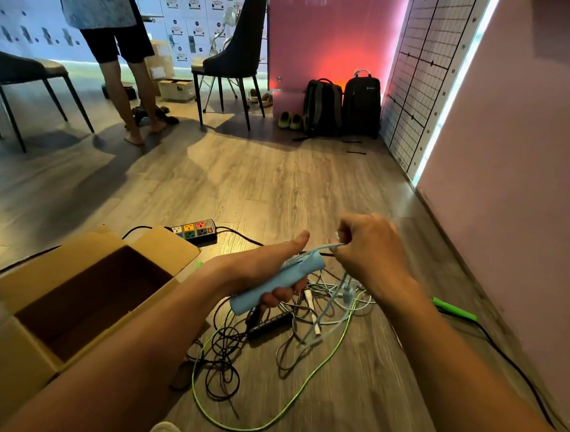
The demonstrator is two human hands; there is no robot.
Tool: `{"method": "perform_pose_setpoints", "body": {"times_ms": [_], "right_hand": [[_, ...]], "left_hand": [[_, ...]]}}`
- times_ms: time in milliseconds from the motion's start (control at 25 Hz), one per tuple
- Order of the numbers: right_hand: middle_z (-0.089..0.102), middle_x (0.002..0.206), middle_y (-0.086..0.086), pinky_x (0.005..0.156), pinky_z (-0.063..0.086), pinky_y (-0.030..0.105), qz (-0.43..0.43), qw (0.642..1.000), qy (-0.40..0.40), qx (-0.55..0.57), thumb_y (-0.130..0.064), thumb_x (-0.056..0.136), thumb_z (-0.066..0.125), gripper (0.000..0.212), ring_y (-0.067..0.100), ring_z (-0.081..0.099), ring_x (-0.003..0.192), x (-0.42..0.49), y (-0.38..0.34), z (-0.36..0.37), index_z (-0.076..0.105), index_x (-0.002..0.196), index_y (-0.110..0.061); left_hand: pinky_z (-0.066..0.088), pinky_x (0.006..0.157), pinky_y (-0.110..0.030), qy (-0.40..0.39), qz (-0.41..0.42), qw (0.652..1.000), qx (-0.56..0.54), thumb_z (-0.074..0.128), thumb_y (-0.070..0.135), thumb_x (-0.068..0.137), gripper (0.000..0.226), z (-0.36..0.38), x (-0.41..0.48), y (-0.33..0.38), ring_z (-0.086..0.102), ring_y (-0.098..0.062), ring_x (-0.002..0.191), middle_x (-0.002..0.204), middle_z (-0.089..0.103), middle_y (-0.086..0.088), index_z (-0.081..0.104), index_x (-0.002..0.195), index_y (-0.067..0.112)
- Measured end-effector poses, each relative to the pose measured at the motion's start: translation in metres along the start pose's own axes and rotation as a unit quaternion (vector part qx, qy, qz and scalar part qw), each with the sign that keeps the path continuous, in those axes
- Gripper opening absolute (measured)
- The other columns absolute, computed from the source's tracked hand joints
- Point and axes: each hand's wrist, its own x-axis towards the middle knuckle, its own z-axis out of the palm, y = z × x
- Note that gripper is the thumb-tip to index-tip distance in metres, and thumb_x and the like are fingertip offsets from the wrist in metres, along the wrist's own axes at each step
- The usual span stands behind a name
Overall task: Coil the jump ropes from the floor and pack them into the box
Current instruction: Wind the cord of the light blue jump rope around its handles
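Note:
My left hand (268, 264) grips the light blue handles (275, 285) of a jump rope above the floor. Just to their right, my right hand (370, 252) pinches that rope's pale blue cord (328, 247), which hangs down to the floor. Below both hands lies a tangled pile of ropes (271, 339): a green cord (302, 389), a thin dark cord (221, 369), a black handle (269, 323) and white cords. A green handle (454, 309) lies to the right near the wall. The open cardboard box (36, 345) stands at my left, its inside dark and bare.
A power strip (196, 230) with its black cable lies beyond the box. Further back a person stands beside two dark chairs (235, 57). Two backpacks (342, 107) and shoes sit against the pink partition. A pink wall (506, 193) runs along the right.

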Motion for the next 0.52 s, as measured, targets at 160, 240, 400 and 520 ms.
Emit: {"method": "perform_pose_setpoints", "body": {"times_ms": [160, 240, 400, 520], "right_hand": [[0.060, 0.073, -0.005, 0.070, 0.050, 0.036, -0.002, 0.997, -0.031, 0.070, -0.032, 0.084, 0.078, 0.025, 0.018, 0.057, 0.074, 0.002, 0.002, 0.000, 0.058, 0.075, -0.022], [0.067, 0.081, -0.004, 0.070, 0.055, 0.038, -0.018, 0.993, -0.037, 0.107, -0.038, 0.083, 0.079, 0.023, 0.017, 0.063, 0.077, 0.001, -0.005, 0.003, 0.065, 0.086, -0.021], [0.072, 0.104, -0.004, 0.084, 0.057, 0.041, -0.008, 0.986, -0.145, 0.078, -0.032, 0.091, 0.071, 0.014, 0.016, 0.066, 0.095, 0.002, -0.013, 0.016, 0.071, 0.104, -0.027], [0.070, 0.105, -0.001, 0.090, 0.057, 0.042, 0.007, 0.958, -0.276, 0.073, -0.025, 0.094, 0.067, 0.008, 0.019, 0.065, 0.096, -0.002, -0.022, 0.022, 0.070, 0.101, -0.026]], "left_hand": [[0.034, 0.036, -0.019, -0.142, 0.169, 0.916, -0.335, 0.033, 0.054, 0.098, 0.051, -0.014, -0.014, 0.008, 0.038, -0.007, 0.033, 0.046, 0.043, 0.004, 0.047, 0.069, 0.015], [0.034, 0.043, -0.022, -0.180, 0.250, 0.833, -0.459, 0.029, 0.050, 0.102, 0.049, -0.023, -0.015, 0.009, 0.042, -0.008, 0.038, 0.052, 0.049, 0.003, 0.050, 0.077, 0.014], [0.051, 0.062, -0.026, -0.074, 0.316, 0.702, -0.634, 0.035, 0.041, 0.104, 0.037, -0.018, -0.007, 0.008, 0.053, -0.012, 0.058, 0.075, 0.050, 0.000, 0.052, 0.096, 0.010], [0.054, 0.075, -0.033, 0.067, 0.354, 0.682, -0.636, 0.035, 0.041, 0.105, 0.035, -0.009, 0.003, 0.012, 0.059, -0.017, 0.069, 0.083, 0.053, -0.004, 0.048, 0.098, 0.009]]}}
